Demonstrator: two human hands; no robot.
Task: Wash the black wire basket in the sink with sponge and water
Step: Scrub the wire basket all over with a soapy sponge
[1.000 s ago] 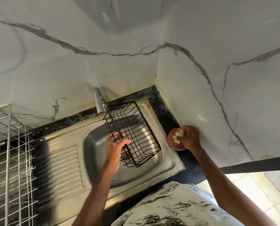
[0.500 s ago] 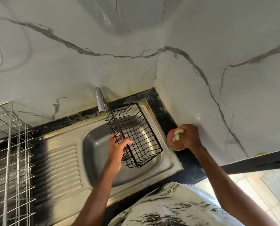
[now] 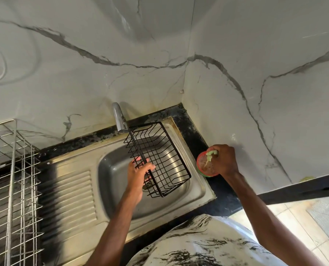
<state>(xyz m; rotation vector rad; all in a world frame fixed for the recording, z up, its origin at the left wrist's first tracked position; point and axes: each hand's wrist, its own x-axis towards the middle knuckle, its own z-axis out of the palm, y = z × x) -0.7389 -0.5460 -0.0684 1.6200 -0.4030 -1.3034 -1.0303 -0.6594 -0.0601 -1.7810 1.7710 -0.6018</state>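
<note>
black wire basket [image 3: 158, 160]: 1, gripped by 1 left hand [image 3: 138, 172].

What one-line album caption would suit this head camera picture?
Left hand holds a black wire basket over the sink; right hand presses a green sponge into a red dish.

Dim, soft; daylight lower right; edges warped.

Basket [image 3: 159, 160] black wire grid. Sink [image 3: 194, 194] grey steel. Surface [image 3: 196, 135] black, speckled. Walls [image 3: 255, 93] white marble, grey veins. Sponge [image 3: 210, 155] pale green, red tub [image 3: 201, 160]. Shirt [image 3: 207, 244] white, black streaks.
</note>
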